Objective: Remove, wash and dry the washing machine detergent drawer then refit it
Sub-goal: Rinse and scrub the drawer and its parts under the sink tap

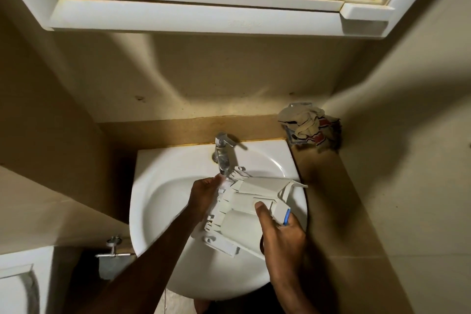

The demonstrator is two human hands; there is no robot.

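Note:
The white plastic detergent drawer (242, 211) lies tilted over the white sink basin (163, 201), its ribbed end just under the chrome tap (223, 154). A blue tab shows at its right end. My right hand (280, 234) grips the drawer's near right end, thumb on top. My left hand (204, 194) is against the drawer's left ribbed side, fingertips by the tap's spout; how its fingers lie on the drawer is blurred. Water at the spout is hard to make out.
A crumpled rag pile (309, 125) sits in the back right corner of the brown counter (331, 186). A white mirror cabinet (198, 10) hangs overhead. A chrome fitting (113, 247) sticks out at lower left beside a white appliance (23, 285).

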